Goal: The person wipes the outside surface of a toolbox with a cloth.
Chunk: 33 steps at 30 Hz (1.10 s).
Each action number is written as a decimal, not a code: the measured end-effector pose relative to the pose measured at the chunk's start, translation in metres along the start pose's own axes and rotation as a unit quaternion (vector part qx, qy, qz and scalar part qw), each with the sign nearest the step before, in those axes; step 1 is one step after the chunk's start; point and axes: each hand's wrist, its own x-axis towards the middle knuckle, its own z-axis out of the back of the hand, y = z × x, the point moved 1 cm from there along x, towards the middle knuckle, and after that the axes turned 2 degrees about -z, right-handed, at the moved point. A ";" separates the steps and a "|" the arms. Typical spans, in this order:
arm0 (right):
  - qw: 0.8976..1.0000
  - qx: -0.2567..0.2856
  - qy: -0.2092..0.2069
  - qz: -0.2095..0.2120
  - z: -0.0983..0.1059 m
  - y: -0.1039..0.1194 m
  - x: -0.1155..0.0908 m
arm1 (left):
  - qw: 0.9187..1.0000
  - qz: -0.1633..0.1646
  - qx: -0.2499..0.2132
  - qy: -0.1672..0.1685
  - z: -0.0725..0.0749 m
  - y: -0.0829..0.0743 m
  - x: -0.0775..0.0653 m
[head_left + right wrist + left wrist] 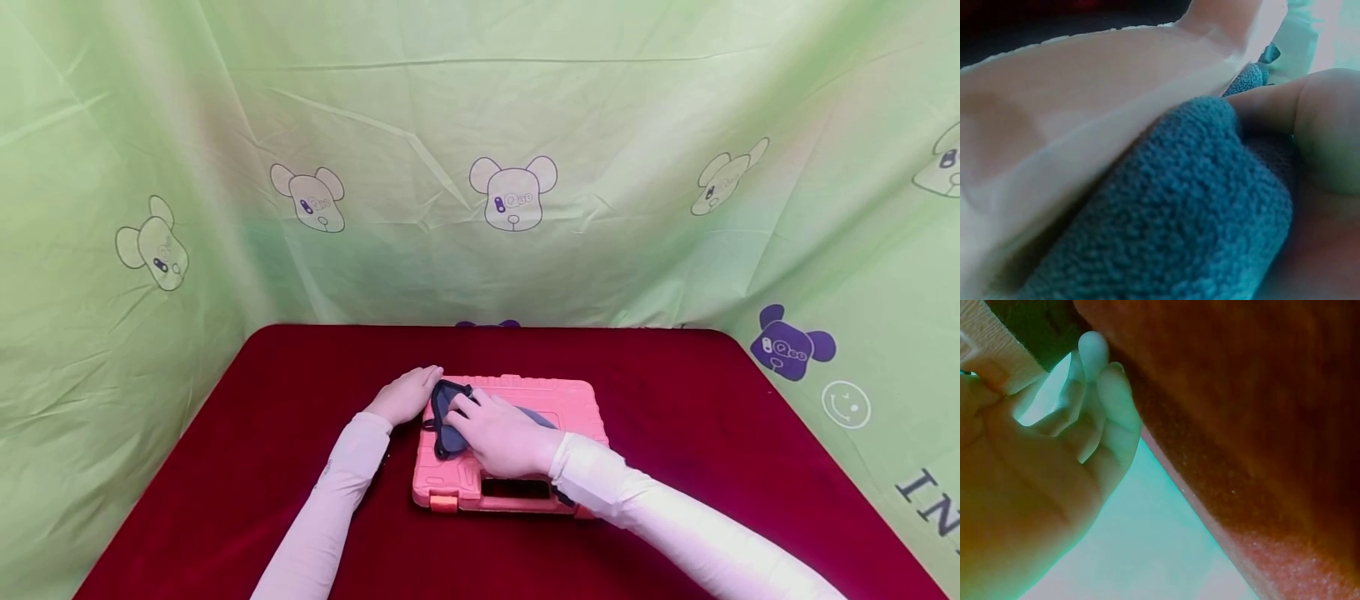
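A coral-pink plastic case point(555, 392) with a carry handle lies flat on the red-covered table. On its lid is a dark blue-grey towel cloth point(452, 446) with dark edging. My right hand point(506, 433) holds the cloth against the left half of the lid. In the right wrist view, the fuzzy cloth point(1197, 206) bunches up beside the thumb, over the case surface point(1085, 94). At the case's far left corner, my left hand point(408, 393) rests along the edge with its fingers extended. The left wrist view shows that hand's palm point(1035, 469) and lightly bent fingers.
Dark red fabric point(675, 400) covers the table. A pale green curtain point(390, 108) printed with bear heads hangs behind and at both sides. The case's orange latch point(443, 503) and its handle point(517, 503) face the near edge.
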 end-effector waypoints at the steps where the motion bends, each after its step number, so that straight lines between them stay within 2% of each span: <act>1: 1.000 0.001 -0.001 0.000 0.000 0.000 0.000 | 1.000 0.000 0.001 0.000 0.000 0.000 0.000; 12: 1.000 -0.001 -0.003 0.003 0.003 0.000 -0.001 | 1.000 -0.008 0.001 -0.003 0.000 0.001 0.001; 33: 1.000 0.004 0.006 0.002 0.001 0.001 -0.005 | 1.000 -0.002 -0.003 0.007 -0.001 0.001 0.000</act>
